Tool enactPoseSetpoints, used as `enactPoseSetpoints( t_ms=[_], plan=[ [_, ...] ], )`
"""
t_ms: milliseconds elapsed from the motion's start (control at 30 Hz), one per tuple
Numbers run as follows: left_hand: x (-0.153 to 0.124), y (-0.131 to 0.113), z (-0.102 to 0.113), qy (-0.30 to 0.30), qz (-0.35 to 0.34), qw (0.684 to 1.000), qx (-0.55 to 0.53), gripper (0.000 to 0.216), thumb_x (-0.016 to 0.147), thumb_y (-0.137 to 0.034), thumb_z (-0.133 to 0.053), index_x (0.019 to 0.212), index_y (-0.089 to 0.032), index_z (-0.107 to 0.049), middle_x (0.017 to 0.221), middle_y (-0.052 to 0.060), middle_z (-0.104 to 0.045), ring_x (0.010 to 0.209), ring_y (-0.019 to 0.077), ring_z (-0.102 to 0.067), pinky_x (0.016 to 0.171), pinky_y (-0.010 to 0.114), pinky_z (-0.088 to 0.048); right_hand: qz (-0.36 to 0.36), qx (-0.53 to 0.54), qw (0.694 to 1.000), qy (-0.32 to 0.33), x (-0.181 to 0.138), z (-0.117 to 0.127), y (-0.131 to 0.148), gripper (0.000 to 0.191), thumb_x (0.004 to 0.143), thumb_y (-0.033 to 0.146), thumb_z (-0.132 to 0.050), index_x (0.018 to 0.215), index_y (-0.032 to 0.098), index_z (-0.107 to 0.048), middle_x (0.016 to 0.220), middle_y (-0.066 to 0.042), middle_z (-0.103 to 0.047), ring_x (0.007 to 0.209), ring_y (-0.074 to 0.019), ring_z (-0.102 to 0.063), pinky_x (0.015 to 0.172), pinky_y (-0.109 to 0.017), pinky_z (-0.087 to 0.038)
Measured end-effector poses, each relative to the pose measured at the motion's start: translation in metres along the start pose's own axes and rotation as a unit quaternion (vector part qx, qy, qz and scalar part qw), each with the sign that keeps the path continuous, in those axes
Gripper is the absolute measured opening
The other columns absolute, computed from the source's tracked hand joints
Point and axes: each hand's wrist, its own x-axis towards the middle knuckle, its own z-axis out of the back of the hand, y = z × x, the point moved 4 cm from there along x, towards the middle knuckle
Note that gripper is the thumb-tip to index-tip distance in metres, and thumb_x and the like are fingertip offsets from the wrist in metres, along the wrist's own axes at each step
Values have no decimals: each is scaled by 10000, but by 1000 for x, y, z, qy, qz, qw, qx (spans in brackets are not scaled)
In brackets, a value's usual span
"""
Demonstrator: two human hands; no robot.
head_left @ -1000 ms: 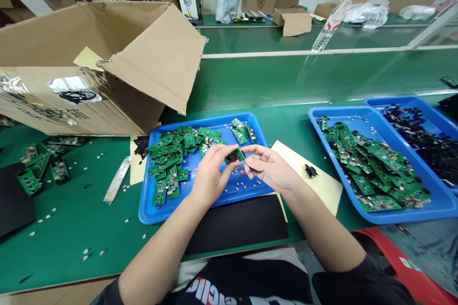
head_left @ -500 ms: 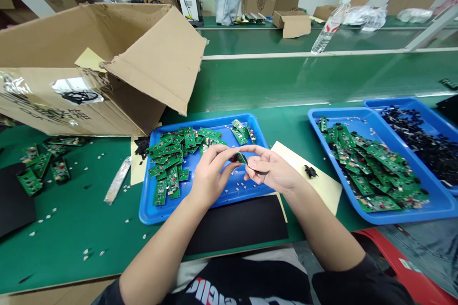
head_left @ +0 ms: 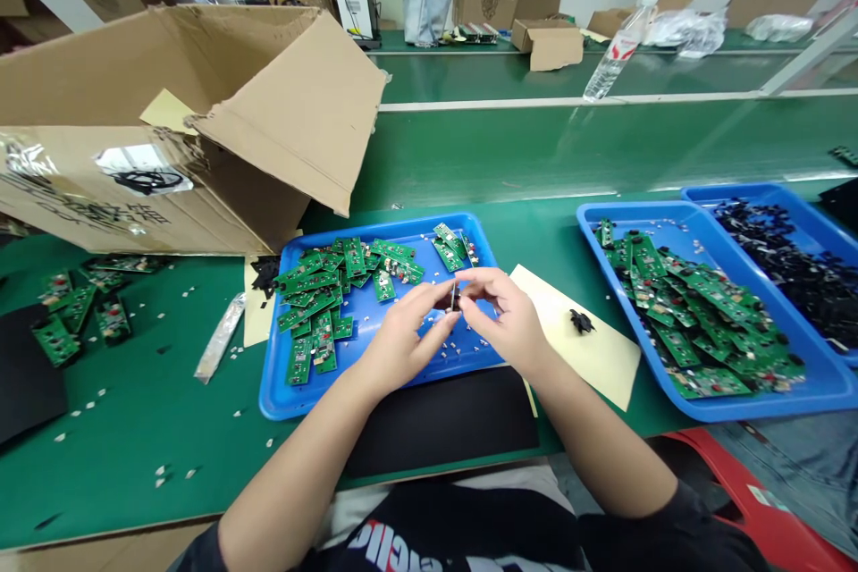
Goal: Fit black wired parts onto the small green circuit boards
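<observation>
My left hand (head_left: pixel 402 340) and my right hand (head_left: pixel 502 322) meet over the near blue tray (head_left: pixel 281 393). Both pinch one small green circuit board (head_left: pixel 455 295), held edge-on between the fingertips. A black part that the right hand held earlier is hidden now. Several green circuit boards (head_left: pixel 335 286) lie in a heap in the tray's left and far parts, with small white bits scattered near my hands. A black mat (head_left: pixel 442 420) lies under my wrists at the table's front edge.
A big open cardboard box (head_left: pixel 167 125) lies on its side at left. More boards (head_left: pixel 73 308) lie on the green table. At right are a blue tray of boards (head_left: pixel 697 313), a tray of black parts (head_left: pixel 797 259), and a black part (head_left: pixel 582 320) on yellow card. A water bottle (head_left: pixel 613 49) stands behind.
The small board has turned from flat to edge-on between my fingertips. My right hand has rolled palm-down and closed over it, hiding the black part. Both hands dropped slightly.
</observation>
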Motion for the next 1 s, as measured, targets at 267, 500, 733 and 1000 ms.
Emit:
enactPoseSetpoints(
  t_ms=[267, 500, 733, 1000],
  plan=[
    [-2, 11, -17, -26, 232, 942, -242, 318, 904, -386, -415, 1004, -144, -598, 778, 32, -624, 585, 110, -600, 579, 254, -534, 117, -183, 973, -73, -5, -5, 5, 200, 873, 249, -522, 1066, 228, -573, 784, -36, -645, 695, -177, -618, 731, -345, -530],
    [-2, 17, -13, -54, 275, 918, -281, 276, 891, -382, -443, 947, -133, -550, 724, 14, -612, 459, 74, -537, 445, 207, -468, 120, -224, 964, -78, -4, 0, 8, 157, 900, 208, -485, 931, 207, -639, 873, -81, -650, 797, -194, -626, 738, -334, -519],
    [-2, 11, -10, -34, 264, 919, -292, 238, 905, -338, -394, 902, -141, -528, 604, -29, -552, 385, 57, -443, 397, 191, -374, 13, -130, 989, -63, 0, 7, 1, 114, 836, 243, -553, 755, 212, -627, 740, -36, -645, 709, -181, -623, 683, -324, -529],
    [-1, 5, -7, 73, 187, 974, -110, 222, 922, -279, -335, 917, -175, -531, 689, -13, -573, 519, 90, -491, 512, 213, -417, 90, -169, 978, -78, 2, 14, 8, 120, 837, 213, -558, 792, 229, -668, 751, -39, -665, 732, -191, -622, 694, -350, -518]
  ],
)
